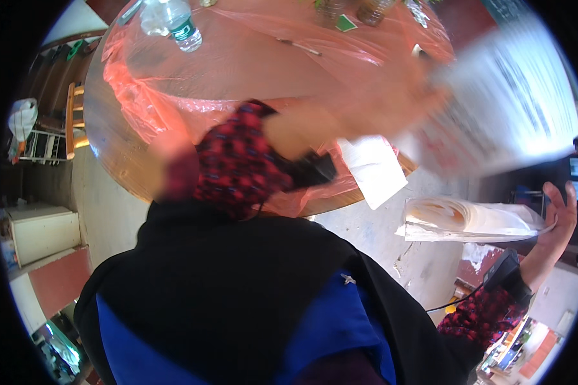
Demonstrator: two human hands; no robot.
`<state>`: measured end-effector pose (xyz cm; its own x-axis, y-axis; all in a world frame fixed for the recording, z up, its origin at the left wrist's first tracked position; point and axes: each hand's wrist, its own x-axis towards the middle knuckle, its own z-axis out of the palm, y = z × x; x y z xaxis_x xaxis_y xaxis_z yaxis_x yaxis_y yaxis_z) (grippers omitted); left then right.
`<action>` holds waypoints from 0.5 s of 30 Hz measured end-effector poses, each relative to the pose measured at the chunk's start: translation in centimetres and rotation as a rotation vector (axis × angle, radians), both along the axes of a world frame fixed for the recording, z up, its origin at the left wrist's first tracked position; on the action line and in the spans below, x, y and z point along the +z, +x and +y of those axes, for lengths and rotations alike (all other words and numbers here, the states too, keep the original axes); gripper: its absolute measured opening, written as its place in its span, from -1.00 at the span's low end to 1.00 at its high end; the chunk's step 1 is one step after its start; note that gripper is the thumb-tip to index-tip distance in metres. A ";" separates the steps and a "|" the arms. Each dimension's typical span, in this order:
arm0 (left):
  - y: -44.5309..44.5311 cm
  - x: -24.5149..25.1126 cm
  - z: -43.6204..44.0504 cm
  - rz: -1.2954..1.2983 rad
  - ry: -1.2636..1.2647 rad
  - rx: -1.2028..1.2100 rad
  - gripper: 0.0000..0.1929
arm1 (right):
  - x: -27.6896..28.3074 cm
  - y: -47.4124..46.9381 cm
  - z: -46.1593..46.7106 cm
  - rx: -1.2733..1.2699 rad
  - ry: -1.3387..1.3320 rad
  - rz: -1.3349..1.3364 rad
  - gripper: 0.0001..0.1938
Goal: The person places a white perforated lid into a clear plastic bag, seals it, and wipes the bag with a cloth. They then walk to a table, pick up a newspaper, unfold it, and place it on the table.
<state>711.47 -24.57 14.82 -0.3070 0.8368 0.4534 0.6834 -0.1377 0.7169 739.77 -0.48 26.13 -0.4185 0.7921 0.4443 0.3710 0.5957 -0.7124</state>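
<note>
My left arm, in a red and black patterned sleeve, reaches across to the right over the table. My left hand (416,98), blurred, grips the edge of a large printed paper sheet (501,103), also blurred. Lower, at the far right, my right hand (561,216) holds the end of a clear plastic folder (501,224) with curled papers inside, its fingers partly raised. A white folded paper (373,168) lies over the near right edge of the round wooden table (111,159), between my left forearm and the folder. Black straps with devices are on both wrists.
A red plastic sheet (149,108) covers much of the table. On it are a water bottle (185,31), a pen (301,46), a green card (347,23) and plastic containers (373,12). A wooden chair (77,120) stands left; a white cabinet (45,233) is lower left.
</note>
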 end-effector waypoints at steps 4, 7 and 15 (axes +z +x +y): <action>-7.0 -1.0 -2.5 0.419 0.395 0.428 -0.68 | 0.5 -0.2 -1.4 -0.037 0.087 -0.018 -0.53; -11.6 -3.1 -5.2 0.178 0.156 0.400 -0.69 | 0.8 -0.7 -2.1 -0.026 0.218 -0.081 -0.55; -13.0 -18.9 -9.0 0.733 -0.345 0.524 -0.58 | 0.6 -2.3 -0.3 0.085 0.296 -0.178 -0.66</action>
<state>698.45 -33.57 -4.12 -0.4180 0.7970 0.4360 0.8922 0.4504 0.0320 737.43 -0.77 26.70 -0.5689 0.5991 0.5634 0.4138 0.8006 -0.4333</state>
